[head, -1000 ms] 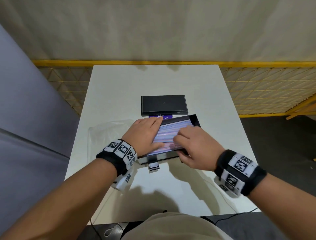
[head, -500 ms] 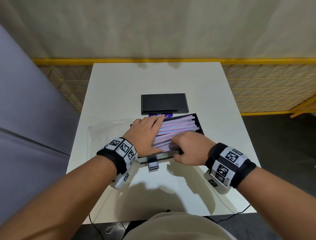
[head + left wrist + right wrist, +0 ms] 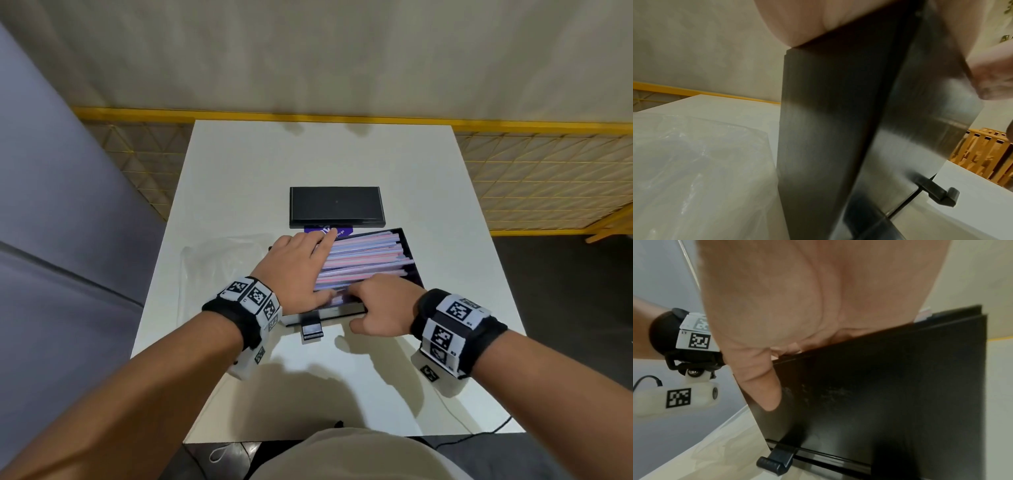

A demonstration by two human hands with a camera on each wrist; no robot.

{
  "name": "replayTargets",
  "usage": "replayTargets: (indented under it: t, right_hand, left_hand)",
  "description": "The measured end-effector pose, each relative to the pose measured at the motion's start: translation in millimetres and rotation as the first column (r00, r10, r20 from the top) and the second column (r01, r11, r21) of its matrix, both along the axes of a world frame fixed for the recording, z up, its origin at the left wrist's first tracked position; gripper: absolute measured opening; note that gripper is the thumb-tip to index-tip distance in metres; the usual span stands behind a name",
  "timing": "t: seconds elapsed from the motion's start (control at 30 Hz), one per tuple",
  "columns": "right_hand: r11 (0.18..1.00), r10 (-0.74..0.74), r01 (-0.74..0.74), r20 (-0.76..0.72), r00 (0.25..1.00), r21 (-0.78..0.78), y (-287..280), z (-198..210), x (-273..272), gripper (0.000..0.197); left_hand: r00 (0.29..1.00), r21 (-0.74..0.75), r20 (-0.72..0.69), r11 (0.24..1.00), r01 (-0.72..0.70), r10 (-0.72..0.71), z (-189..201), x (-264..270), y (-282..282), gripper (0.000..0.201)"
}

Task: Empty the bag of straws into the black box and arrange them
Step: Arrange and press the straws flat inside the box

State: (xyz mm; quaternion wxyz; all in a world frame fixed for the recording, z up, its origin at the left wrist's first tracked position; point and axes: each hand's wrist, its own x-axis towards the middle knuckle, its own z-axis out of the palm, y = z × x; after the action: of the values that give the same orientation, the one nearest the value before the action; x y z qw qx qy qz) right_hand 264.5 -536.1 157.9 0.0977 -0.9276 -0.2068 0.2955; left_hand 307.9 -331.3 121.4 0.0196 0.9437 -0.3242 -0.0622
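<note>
1. Progress: the straws (image 3: 363,260) lie inside the black box (image 3: 409,251), a pink and pale-blue stack running roughly left to right; the clear bag (image 3: 222,263) lies flat on the white table (image 3: 308,154) just left of the box and looks emptied; so the emptying appears done and only arranging is left.
2. What remains, by my reading: several straw ends at the right still sit uneven; a few near the front edge look askew.
3. Left hand (image 3: 294,270): fingers straight and together, laid flat on the left part of the stack, palm down, pressing it.
4. Right hand (image 3: 383,305): at the near rim of the box; fingers curled over the edge onto the nearest straws, thumb against the outer front wall (image 3: 879,402); whether it pinches a straw I cannot tell.
5. Elsewhere: a black lid (image 3: 337,207) lies beyond the box, a purple card (image 3: 329,230) between them.
</note>
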Motion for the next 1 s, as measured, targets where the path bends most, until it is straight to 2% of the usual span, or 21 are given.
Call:
replayTargets:
  t: [0.13,0.27,0.37,0.5,0.63,0.8,1.0]
  right_hand:
    - [1.0,0.019,-0.019,0.057,0.998,0.006,-5.8,-3.7,-4.5,0.036]
    - [0.998,-0.033,0.03,0.044,0.998,0.061,-10.1,4.9,-3.5,0.034]
    - [1.0,-0.004,0.004,0.025,1.0,0.006,-5.8,6.9,-1.6,0.039]
    - [0.991,0.058,-0.06,-0.021,0.998,-0.116,5.7,0.0,-1.7,0.036]
    - [0.996,0.035,-0.029,0.071,0.997,-0.079,3.2,-6.8,-5.3,0.043]
    - [0.997,0.062,-0.053,0.156,0.986,-0.058,2.0,-11.2,-7.0,0.041]
    - [0.997,0.042,-0.038,0.055,0.998,-0.069,5.5,-13.3,0.0,0.043]
  left_hand:
    - [1.0,0.05,0.013,0.999,0.013,-0.013,-0.3,0.3,-1.0,0.123]
    - [0.998,0.161,0.061,0.987,0.006,-0.017,-3.7,-0.2,-5.0,0.129]
    - [0.998,0.215,0.058,0.977,-0.007,-0.005,-2.5,-1.5,-8.0,0.134]
    - [0.999,0.174,0.028,0.984,-0.021,0.016,-0.1,-1.8,-7.6,0.125]
    - [1.0,0.1,-0.016,0.995,-0.014,0.015,-0.3,0.1,-3.5,0.118]
    - [0.999,-0.01,-0.05,1.0,-0.009,0.008,-2.3,1.5,0.0,0.112]
    - [0.999,-0.046,-0.045,0.999,-0.005,0.003,-0.8,0.9,0.6,0.111]
